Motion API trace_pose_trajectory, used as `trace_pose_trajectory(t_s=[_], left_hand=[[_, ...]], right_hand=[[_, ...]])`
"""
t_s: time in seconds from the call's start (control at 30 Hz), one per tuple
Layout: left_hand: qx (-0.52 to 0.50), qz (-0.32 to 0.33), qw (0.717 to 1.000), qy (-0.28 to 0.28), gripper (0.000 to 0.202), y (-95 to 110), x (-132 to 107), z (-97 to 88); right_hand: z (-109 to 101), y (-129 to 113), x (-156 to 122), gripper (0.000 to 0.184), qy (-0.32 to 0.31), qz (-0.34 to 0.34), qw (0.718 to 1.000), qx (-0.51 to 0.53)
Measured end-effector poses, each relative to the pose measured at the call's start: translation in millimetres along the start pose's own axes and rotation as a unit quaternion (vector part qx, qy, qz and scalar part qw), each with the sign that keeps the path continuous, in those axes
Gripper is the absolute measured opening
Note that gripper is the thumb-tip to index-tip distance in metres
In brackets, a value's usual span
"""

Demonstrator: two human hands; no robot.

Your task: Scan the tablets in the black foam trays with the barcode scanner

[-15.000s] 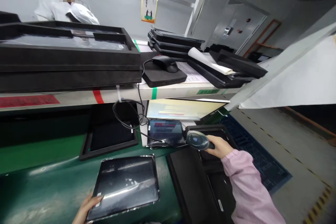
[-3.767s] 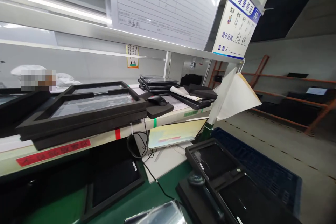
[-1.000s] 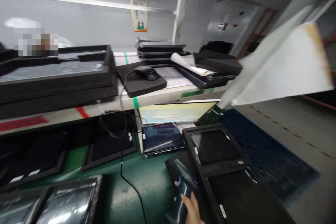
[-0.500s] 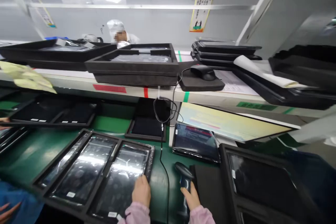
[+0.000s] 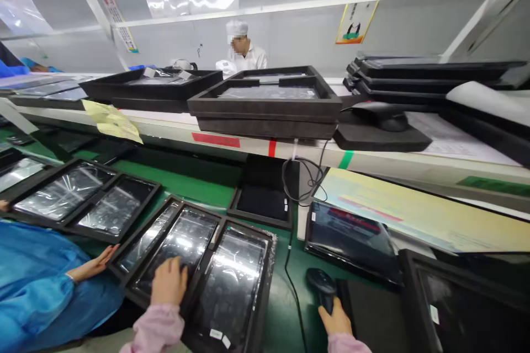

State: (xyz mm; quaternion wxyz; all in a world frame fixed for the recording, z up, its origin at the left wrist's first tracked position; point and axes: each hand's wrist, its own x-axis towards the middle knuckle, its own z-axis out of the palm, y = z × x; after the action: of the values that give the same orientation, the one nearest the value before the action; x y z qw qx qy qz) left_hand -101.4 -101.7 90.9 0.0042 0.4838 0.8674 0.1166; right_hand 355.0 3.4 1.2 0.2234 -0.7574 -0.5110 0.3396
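My right hand is wrapped round the handle of a black barcode scanner, held over the green bench. Over the middle display panel of a black foam tray, my left hand lies with bent, slightly parted fingers and grips nothing visible. It covers the panel's lower part; whether it presses on the glass I cannot tell. The tray also holds a right-hand display panel with white labels at its lower edge, and a narrower-looking panel on the left.
A co-worker in a blue smock sits at left, a hand by my tray's corner. Another foam tray lies beyond. A black cable crosses the bench. At right are a tablet-like screen, a monitor and a tray. A loaded shelf overhangs.
My left hand has gone from the tray's right panel and edge to its middle panel. My right hand still grips the scanner. The view has swung left, showing more of the co-worker.
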Motion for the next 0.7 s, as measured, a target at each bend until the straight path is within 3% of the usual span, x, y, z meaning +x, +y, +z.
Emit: trace_pose_trajectory(t_s=[0.07, 0.13, 0.2, 0.27, 0.33, 0.4, 0.5, 0.6, 0.7], left_hand=[[0.089, -0.084, 0.992, 0.000, 0.050, -51, 30, -9.1], [0.116, -0.120, 0.986, -0.021, 0.052, -87, 57, -12.2], [0.111, -0.109, 0.987, -0.050, 0.051, -107, 77, -8.7], [0.098, -0.085, 0.988, -0.089, 0.047, -118, 90, -2.0], [0.082, -0.066, 0.985, -0.135, 0.045, -126, 100, 2.8], [0.073, -0.051, 0.982, -0.169, 0.044, -133, 110, 1.1], [0.081, -0.017, 0.983, -0.162, 0.045, -150, 132, -14.1], [0.102, 0.032, 0.984, -0.140, 0.044, -175, 162, -30.3], [0.107, 0.082, 0.980, -0.146, 0.031, -194, 181, -30.0]], right_hand=[[0, -8, 6, 0.052, 0.004, -0.005, 0.999, -0.037], [1, -21, -5, 0.056, 0.077, -0.059, 0.992, -0.075], [8, -36, -32, 0.050, 0.193, -0.130, 0.969, -0.079], [27, -52, -67, 0.035, 0.246, -0.170, 0.954, -0.021], [56, -70, -99, 0.029, 0.175, -0.168, 0.968, 0.064], [88, -88, -122, 0.043, 0.072, -0.117, 0.984, 0.115], [128, -116, -142, 0.054, -0.016, -0.024, 0.991, 0.133], [154, -140, -160, 0.038, -0.041, -0.040, 0.990, 0.132], [168, -161, -176, 0.025, -0.007, -0.092, 0.995, 0.046]])
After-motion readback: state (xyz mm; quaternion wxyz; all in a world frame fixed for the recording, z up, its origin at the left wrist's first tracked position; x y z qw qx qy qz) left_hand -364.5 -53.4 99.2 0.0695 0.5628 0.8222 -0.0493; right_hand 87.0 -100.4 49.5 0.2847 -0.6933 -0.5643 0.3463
